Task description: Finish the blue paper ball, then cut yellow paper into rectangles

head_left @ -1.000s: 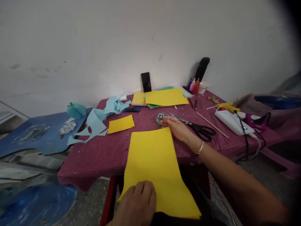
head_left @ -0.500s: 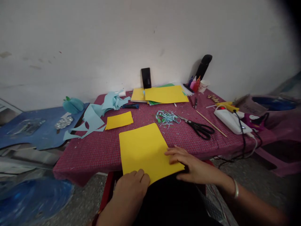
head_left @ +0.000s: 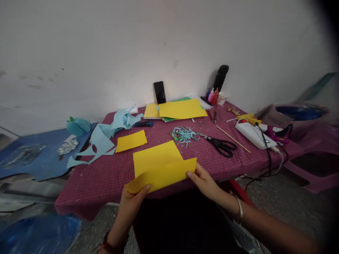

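Note:
A yellow sheet of paper [head_left: 159, 169] lies partly on the table's front edge, its near part bent up and over toward the wall. My left hand [head_left: 134, 197] pinches the left corner of the bent part, thumb on top. At the right corner, my right hand [head_left: 202, 180] grips the same sheet between thumb and fingers. Just beyond the sheet are a smaller yellow paper piece [head_left: 131, 141] and a heap of thin blue and green paper shreds [head_left: 184, 135]. Black-handled scissors [head_left: 221, 145] lie right of the shreds, blades pointing at them.
Blue paper scraps [head_left: 99, 141] and a blue-handled cutter [head_left: 143, 124] lie on the left. Yellow and green sheets [head_left: 182, 108] are stacked under a phone [head_left: 159, 92] by the wall. A wooden stick [head_left: 233, 139], white power bank [head_left: 254, 134] and glue gun [head_left: 275, 134] are on the right.
The near edge of the yellow sheet has been lifted and folded over away from me. Both hands now hold its corners; the right hand was loosely resting on its edge before.

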### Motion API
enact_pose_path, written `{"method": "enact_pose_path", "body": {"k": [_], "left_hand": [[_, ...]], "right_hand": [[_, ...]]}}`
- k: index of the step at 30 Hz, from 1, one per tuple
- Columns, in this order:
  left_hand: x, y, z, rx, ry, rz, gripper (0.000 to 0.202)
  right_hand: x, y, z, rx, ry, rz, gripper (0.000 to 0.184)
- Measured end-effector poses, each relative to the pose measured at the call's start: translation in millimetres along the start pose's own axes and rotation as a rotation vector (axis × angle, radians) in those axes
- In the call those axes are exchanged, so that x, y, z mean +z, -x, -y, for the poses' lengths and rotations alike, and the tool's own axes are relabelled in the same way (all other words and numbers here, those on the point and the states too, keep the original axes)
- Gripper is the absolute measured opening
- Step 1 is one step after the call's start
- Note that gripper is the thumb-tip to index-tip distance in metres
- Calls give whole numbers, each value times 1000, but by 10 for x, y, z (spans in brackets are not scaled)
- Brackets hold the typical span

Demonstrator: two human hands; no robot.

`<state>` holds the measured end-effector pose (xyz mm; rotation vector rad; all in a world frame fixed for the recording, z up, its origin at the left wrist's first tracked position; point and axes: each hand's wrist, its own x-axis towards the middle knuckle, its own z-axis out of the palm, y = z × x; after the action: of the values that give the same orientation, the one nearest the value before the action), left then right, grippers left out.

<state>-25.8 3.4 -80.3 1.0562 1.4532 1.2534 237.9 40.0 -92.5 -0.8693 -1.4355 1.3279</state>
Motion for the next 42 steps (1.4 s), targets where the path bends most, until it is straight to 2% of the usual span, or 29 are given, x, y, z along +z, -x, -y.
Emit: {"method": "enact_pose_path", "body": {"k": [5, 7, 9, 11, 12, 15, 16, 17, 19, 20, 22, 24, 25, 27, 29, 34, 38, 40, 42], "left_hand": [[71, 0, 79, 29, 30, -77, 42], [-3, -43, 120, 70, 13, -95, 40], [-157, -82, 98, 165, -80, -23, 33], [-370, -66, -37, 314, -241, 60, 30], [-479, -24, -147, 399, -340, 64, 33], [-679, 240, -543, 681, -678, -104, 67], [-671, 354, -657, 800, -811, -93, 70], [-621, 466, -745, 933, -921, -33, 66], [-423, 644, -818, 1137, -1123, 130, 63], [-304, 697, -805, 1209, -1201, 186, 55], [-105, 726, -710, 1213, -1271, 180, 35], [-35, 690, -588, 1192, -1242, 138, 33], [-58, 668, -538, 1189, -1207, 123, 35], [-204, 638, -479, 1170, -1150, 118, 31], [-431, 636, -468, 1166, -1098, 105, 27], [-961, 624, -458, 1177, -947, 55, 31], [-1119, 381, -400, 1151, -829, 47, 27], [-1140, 165, -359, 1141, -821, 55, 21], [-1154, -71, -291, 1137, -846, 75, 18]], "right_hand": [[36, 17, 11, -36, 49, 20, 31], [14, 6, 23, -53, 105, 74, 28], [-16, -10, 39, -120, 228, 127, 19], [-31, -19, 61, -234, 392, 158, 10], [-27, -20, 74, -289, 469, 173, 10], [50, -8, 114, -407, 618, 228, 22], [96, -2, 123, -441, 642, 251, 24], [150, 5, 130, -479, 658, 266, 24], [267, 14, 136, -551, 682, 287, 22], [323, 17, 138, -576, 693, 295, 20], [411, 14, 144, -606, 706, 309, 19], [449, -9, 155, -603, 714, 350, 20], [445, -33, 163, -600, 720, 382, 21], [394, -111, 172, -584, 745, 443, 22], [298, -233, 163, -572, 784, 469, 24], [1, -622, 89, -595, 879, 355, 29], [-201, -810, 167, -730, 890, 159, 26], [-292, -801, 234, -796, 930, 77, 29], [-364, -722, 257, -825, 992, 62, 35]]}}
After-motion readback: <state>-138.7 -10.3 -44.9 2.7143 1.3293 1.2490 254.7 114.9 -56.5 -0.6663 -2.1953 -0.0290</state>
